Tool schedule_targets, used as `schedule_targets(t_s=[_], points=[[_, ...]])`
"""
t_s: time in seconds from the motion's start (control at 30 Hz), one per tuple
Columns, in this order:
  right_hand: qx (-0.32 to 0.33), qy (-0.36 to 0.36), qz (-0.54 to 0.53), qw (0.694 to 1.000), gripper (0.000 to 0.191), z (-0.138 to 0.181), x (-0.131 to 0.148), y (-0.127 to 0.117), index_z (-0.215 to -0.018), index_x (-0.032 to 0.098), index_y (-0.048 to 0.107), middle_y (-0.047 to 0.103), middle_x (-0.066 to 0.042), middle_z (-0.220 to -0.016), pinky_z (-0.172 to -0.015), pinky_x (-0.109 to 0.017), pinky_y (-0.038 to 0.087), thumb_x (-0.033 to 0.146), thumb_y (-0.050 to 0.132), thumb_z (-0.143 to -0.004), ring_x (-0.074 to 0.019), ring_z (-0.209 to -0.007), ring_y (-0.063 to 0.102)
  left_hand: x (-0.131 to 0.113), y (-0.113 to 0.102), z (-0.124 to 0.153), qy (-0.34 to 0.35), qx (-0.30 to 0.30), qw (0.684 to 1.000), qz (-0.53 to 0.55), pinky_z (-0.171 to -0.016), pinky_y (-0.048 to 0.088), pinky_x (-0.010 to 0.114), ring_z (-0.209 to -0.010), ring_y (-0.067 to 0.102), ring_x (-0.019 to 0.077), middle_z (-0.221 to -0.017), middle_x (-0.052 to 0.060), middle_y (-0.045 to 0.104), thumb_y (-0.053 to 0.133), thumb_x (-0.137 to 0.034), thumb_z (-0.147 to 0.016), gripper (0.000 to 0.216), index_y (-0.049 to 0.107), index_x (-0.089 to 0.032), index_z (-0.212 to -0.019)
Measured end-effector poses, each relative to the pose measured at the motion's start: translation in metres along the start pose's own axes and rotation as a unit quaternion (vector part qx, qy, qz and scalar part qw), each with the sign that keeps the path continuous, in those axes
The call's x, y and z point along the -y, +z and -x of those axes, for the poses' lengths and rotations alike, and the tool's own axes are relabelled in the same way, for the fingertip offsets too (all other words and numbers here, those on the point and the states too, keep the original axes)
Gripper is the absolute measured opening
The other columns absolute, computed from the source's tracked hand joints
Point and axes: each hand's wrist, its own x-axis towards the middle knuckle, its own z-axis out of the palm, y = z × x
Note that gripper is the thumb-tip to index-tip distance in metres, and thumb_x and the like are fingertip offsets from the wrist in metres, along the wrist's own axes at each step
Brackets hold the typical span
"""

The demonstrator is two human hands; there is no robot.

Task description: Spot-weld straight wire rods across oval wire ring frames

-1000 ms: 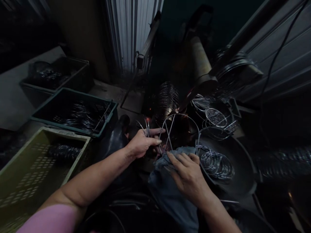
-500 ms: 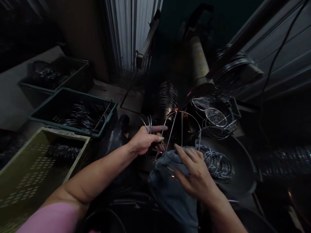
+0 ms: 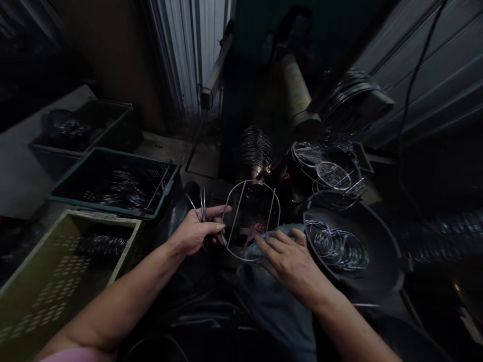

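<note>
A round wire ring (image 3: 231, 188) with two straight wire bars across it stands up in front of me. My left hand (image 3: 199, 229) is closed at its left edge, thumb and fingers pinching the wire. Several loose wire loops (image 3: 204, 206) also hang in this hand. My right hand (image 3: 289, 254) lies over the ring's lower right edge with fingers bent and close together; its thumb is mostly hidden. Blue denim-like cloth (image 3: 275, 301) is under the right hand. Just beyond the ring is the metal tip (image 3: 267, 171) of a machine.
On the left stand a yellow-green crate (image 3: 71, 271), a dark green crate (image 3: 113, 201) and a grey bin (image 3: 124, 120), all with metal wire parts. A round black basin (image 3: 381, 256) holds wire rings (image 3: 335, 246) at right. A coil stack (image 3: 256, 146) and a thick cylinder (image 3: 296, 80) are ahead.
The ring has come away from the machine tip, down and left, with my left hand. The glow and sparks are gone. My right hand has moved from a blurred, spread pose onto the ring's edge.
</note>
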Motion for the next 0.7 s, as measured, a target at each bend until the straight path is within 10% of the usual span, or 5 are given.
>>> schedule_targets(t_s=[0.7], points=[[0.046, -0.048, 0.004, 0.998, 0.033, -0.031, -0.015, -0.021, -0.114, 0.017, 0.053, 0.064, -0.005, -0.091, -0.079, -0.040, 0.026, 0.021, 0.059, -0.082, -0.0200, -0.085, 0.051, -0.011, -0.003, -0.012, 0.014, -0.022, 0.998, 0.057, -0.048, 0.046, 0.024, -0.048, 0.055, 0.0092, -0.062, -0.004, 0.050, 0.068, -0.014, -0.062, 0.045, 0.063, -0.016, -0.107]])
